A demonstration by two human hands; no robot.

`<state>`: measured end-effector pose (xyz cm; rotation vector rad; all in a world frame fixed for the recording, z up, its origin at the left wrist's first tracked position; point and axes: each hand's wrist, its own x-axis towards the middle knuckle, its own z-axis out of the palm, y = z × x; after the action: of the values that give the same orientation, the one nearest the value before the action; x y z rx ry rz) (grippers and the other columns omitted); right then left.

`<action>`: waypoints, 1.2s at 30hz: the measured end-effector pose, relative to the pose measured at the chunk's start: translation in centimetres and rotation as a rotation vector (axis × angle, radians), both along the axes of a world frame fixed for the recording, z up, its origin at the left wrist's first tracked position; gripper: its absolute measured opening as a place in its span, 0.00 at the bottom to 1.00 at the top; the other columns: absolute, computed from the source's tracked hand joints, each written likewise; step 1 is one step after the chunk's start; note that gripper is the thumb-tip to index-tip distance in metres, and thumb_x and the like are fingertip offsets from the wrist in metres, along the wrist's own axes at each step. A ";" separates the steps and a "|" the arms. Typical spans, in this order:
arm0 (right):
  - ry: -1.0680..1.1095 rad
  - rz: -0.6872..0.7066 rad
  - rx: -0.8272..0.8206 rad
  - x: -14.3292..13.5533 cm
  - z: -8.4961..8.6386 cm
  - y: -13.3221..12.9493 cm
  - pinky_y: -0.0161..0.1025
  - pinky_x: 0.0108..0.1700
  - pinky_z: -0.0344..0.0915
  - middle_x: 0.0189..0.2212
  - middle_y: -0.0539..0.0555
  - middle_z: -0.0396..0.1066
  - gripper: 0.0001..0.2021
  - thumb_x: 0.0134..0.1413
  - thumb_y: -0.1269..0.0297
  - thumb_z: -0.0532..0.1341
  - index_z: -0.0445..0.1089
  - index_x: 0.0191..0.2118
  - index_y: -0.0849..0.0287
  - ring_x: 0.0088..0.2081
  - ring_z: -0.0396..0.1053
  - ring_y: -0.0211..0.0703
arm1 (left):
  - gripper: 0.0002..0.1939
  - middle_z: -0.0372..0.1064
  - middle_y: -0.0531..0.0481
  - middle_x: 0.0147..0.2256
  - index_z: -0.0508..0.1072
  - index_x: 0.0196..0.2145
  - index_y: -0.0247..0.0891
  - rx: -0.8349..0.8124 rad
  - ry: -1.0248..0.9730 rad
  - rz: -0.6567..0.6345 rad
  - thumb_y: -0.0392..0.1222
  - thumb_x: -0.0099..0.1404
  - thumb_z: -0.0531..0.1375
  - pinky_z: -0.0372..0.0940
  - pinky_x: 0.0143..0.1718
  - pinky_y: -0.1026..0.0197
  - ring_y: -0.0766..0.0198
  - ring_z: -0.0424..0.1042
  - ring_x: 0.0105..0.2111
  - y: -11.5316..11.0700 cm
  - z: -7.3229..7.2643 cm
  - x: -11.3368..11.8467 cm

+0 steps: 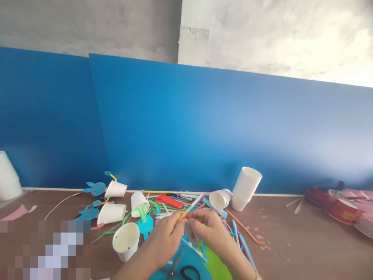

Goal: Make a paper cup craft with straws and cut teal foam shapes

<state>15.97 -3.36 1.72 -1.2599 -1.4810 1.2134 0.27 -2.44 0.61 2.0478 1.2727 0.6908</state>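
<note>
My left hand (167,238) is closed on a drinking straw (189,209), yellow near the fingers and pale towards its far end, which slants up to the right. My right hand (211,231) is close beside it, fingers bent in a pinch near the straw's lower end. Something whitish and see-through shows under the right fingers; I cannot make out what it is. Below the hands lie scissors (174,270) with black handles, blue paper (189,258) and green paper (217,264). A red-handled cutter (169,201) lies among loose straws behind the hands.
To the left, several white paper cups (112,214) bear straws and blue paper animal shapes (97,189). A stack of cups (246,188) leans at the back, beside a fallen cup (220,199). An orange straw (244,227), paper scraps and red bowls (342,210) are rightward. A blue partition (218,128) borders the table.
</note>
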 end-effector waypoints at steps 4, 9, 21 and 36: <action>-0.118 -0.044 0.041 0.0 -0.2 -0.1 0.32 0.24 0.60 0.17 0.47 0.67 0.13 0.50 0.62 0.59 0.75 0.38 0.65 0.20 0.64 0.37 | 0.20 0.73 0.49 0.30 0.70 0.33 0.40 -0.027 -0.067 -0.019 0.50 0.70 0.42 0.59 0.34 0.64 0.61 0.70 0.33 0.1 0.3 0.0; -0.148 -0.059 0.076 -0.1 -0.2 -0.2 0.34 0.26 0.62 0.19 0.48 0.67 0.18 0.51 0.60 0.60 0.73 0.45 0.64 0.21 0.65 0.38 | 0.22 0.73 0.50 0.31 0.69 0.33 0.40 -0.028 -0.114 -0.039 0.51 0.71 0.40 0.59 0.34 0.65 0.62 0.71 0.33 0.2 0.7 -0.2; -0.198 -0.111 0.120 0.0 0.3 -0.8 0.37 0.31 0.62 0.20 0.46 0.64 0.21 0.50 0.61 0.60 0.69 0.50 0.61 0.25 0.64 0.40 | 0.16 0.65 0.56 0.24 0.61 0.30 0.42 0.107 -0.035 -0.036 0.47 0.72 0.41 0.50 0.27 0.64 0.64 0.65 0.25 0.2 1.0 -0.5; -0.201 -0.140 0.117 -0.1 0.6 -1.0 0.39 0.34 0.63 0.23 0.48 0.65 0.21 0.48 0.61 0.62 0.71 0.50 0.61 0.29 0.67 0.44 | 0.16 0.61 0.57 0.21 0.59 0.30 0.43 0.167 -0.031 0.038 0.47 0.72 0.40 0.47 0.25 0.63 0.63 0.64 0.23 0.1 -0.1 -0.1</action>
<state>15.86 -4.36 2.35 -1.4123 -1.5534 0.9168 0.20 -2.32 0.53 2.1413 1.2773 0.8686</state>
